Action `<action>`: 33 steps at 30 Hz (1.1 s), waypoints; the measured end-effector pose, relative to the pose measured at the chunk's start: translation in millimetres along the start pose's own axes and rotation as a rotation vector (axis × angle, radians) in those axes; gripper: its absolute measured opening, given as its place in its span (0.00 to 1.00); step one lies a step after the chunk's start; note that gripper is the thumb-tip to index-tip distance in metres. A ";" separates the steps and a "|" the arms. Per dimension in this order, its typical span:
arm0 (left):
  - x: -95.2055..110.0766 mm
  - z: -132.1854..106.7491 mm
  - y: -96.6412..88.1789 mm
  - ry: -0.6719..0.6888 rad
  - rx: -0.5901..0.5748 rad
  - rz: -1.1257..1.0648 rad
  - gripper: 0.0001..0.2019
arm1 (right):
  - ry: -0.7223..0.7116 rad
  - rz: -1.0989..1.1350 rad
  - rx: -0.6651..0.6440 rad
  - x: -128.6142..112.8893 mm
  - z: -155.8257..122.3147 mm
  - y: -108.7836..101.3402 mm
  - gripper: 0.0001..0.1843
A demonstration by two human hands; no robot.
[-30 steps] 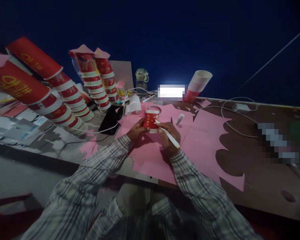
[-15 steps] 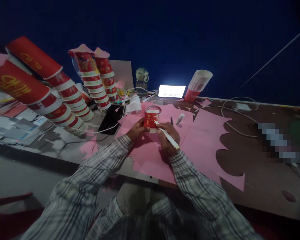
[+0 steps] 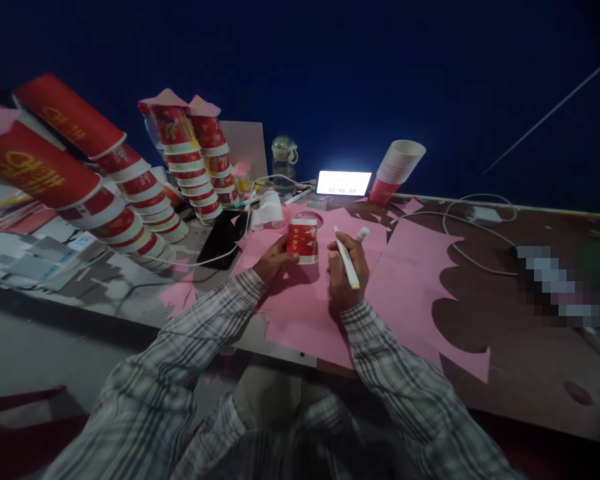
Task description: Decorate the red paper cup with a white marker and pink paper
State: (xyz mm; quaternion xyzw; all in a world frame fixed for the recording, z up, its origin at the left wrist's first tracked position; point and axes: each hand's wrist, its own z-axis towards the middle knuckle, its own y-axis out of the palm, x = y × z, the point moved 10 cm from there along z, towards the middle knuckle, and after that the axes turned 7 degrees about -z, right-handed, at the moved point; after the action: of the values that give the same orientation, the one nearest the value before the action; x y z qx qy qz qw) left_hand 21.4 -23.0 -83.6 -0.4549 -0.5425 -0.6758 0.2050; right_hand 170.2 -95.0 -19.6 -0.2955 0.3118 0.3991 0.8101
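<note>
A red paper cup [image 3: 304, 241] with yellow markings and pale bands at both ends is gripped at its left side by my left hand [image 3: 275, 260]. It is held over the pink paper [image 3: 300, 307] on the table. To the right, my right hand [image 3: 349, 270] is closed around a white marker pen [image 3: 347, 263], its tip pointing up and away from me, apart from the cup. A small white glue stick [image 3: 363, 234] lies just behind my right hand, partly hidden by it. A black phone-like object [image 3: 223, 239] rests left of the cup.
Tall towers of stacked red cups [image 3: 183, 157] stand at the left. Behind are a clear bottle [image 3: 283, 162], a lit timer screen [image 3: 343, 183] and a leaning cup stack [image 3: 397, 172]. White cables [image 3: 480, 265] cross the table at the right, near a blurred-out block [image 3: 555, 283].
My right hand has drawn the marker pen away from the cup, to the right. The cup has stayed nearly in place in my left hand.
</note>
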 end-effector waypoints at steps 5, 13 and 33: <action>5.2 -1.6 3.2 0.055 0.018 -0.048 0.26 | -0.015 0.037 -0.036 -8.4 0.2 6.3 0.19; 7.5 -0.7 7.2 0.088 0.009 -0.054 0.26 | -0.044 0.094 -0.074 -18.5 -1.9 10.0 0.18; -0.1 2.7 -2.8 0.034 -0.015 0.145 0.40 | -0.003 0.130 -0.115 -15.1 -4.4 13.9 0.16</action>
State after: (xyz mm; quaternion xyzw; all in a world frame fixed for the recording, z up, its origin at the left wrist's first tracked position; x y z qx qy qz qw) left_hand 20.3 -19.6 -85.2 -0.4827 -0.4997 -0.6709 0.2592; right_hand 150.1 -98.1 -14.4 -0.3202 0.3055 0.4685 0.7646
